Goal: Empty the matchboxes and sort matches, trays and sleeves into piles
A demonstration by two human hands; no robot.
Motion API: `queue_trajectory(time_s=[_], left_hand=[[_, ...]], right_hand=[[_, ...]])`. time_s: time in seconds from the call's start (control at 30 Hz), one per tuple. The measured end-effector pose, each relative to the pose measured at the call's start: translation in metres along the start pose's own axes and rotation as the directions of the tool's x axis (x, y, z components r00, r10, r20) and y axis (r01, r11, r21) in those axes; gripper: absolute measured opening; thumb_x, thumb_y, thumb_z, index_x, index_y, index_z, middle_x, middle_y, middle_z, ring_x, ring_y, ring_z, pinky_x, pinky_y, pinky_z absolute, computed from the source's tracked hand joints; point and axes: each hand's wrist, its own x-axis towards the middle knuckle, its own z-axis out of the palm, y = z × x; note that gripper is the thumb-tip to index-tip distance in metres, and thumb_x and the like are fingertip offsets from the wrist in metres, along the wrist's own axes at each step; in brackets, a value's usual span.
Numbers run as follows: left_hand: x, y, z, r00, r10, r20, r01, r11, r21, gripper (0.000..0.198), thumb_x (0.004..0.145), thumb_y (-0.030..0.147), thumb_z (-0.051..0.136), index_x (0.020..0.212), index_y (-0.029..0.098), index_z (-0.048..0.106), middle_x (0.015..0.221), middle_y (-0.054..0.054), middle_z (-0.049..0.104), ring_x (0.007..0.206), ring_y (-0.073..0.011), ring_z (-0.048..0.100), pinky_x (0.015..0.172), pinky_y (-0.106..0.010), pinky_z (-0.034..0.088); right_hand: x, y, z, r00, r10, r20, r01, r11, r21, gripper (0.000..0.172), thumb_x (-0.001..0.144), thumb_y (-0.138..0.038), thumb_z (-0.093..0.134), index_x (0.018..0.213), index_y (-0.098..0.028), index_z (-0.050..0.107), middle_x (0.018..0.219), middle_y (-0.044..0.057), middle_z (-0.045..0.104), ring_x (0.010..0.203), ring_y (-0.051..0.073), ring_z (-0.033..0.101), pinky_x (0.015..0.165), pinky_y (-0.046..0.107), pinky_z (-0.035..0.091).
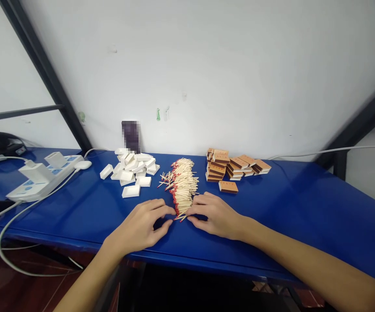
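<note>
A long pile of wooden matches (183, 186) with red heads runs front to back on the blue table. At its near end, my left hand (146, 223) is beside the red heads, thumb and index finger curved with a small gap between their tips. Across from it, my right hand (215, 214) has its thumb and index finger closed at the plain ends of a few matches at the front. White matchbox trays (131, 190) lie heaped on the left. Brown matchbox sleeves (228, 186) are stacked on the right, and white trays show inside some of them.
A white power strip (40, 186) with plugged-in chargers (37, 173) and cables sits at the left. A dark pixelated rectangle (131, 135) leans against the wall behind the trays. Black metal frame bars (44, 65) flank the blue table (291, 203).
</note>
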Motion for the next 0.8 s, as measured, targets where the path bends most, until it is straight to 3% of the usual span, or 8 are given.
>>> queue_trajectory(time_s=[0.2, 0.4, 0.67, 0.8], left_hand=[[-0.0016, 0.0047, 0.0007, 0.997, -0.009, 0.081, 0.008, 1.000, 0.011, 0.025, 0.094, 0.022, 0.055, 0.117, 0.024, 0.064, 0.095, -0.003, 0.061, 0.084, -0.0174, 0.060, 0.072, -0.028, 0.047], [-0.0008, 0.0031, 0.0021, 0.994, -0.028, 0.108, 0.027, 1.000, 0.008, 0.024, 0.095, 0.024, 0.054, 0.116, 0.025, 0.066, 0.093, -0.003, 0.061, 0.082, -0.0172, 0.060, 0.070, -0.027, 0.046], [-0.0008, 0.0002, 0.0020, 0.987, -0.003, 0.159, 0.007, 1.000, -0.021, 0.028, 0.100, 0.020, 0.046, 0.118, 0.027, 0.065, 0.094, -0.002, 0.063, 0.088, -0.0176, 0.061, 0.080, -0.029, 0.045], [0.0015, 0.0013, 0.0019, 0.991, -0.005, 0.135, 0.011, 0.999, -0.045, 0.022, 0.101, 0.026, 0.049, 0.112, 0.024, 0.067, 0.091, -0.002, 0.065, 0.085, -0.0170, 0.061, 0.076, -0.027, 0.046]], right_hand=[[0.0021, -0.0025, -0.0013, 1.000, -0.008, 0.010, 0.008, 1.000, -0.009, 0.013, 0.092, -0.019, 0.058, 0.086, -0.019, 0.070, 0.077, 0.002, 0.064, 0.071, 0.014, 0.056, 0.069, 0.028, 0.035], [0.0018, -0.0027, -0.0021, 1.000, -0.001, 0.026, 0.001, 1.000, -0.002, 0.012, 0.092, -0.019, 0.059, 0.094, -0.020, 0.071, 0.080, 0.002, 0.066, 0.070, 0.013, 0.055, 0.071, 0.028, 0.036], [0.0007, -0.0007, -0.0012, 0.999, 0.001, 0.054, -0.003, 1.000, 0.030, 0.013, 0.094, -0.019, 0.057, 0.091, -0.019, 0.070, 0.081, 0.002, 0.067, 0.072, 0.013, 0.058, 0.071, 0.029, 0.036], [0.0010, -0.0009, -0.0013, 0.997, 0.027, 0.068, -0.029, 0.999, 0.030, 0.011, 0.092, -0.018, 0.059, 0.092, -0.019, 0.070, 0.082, 0.001, 0.069, 0.073, 0.013, 0.059, 0.071, 0.029, 0.036]])
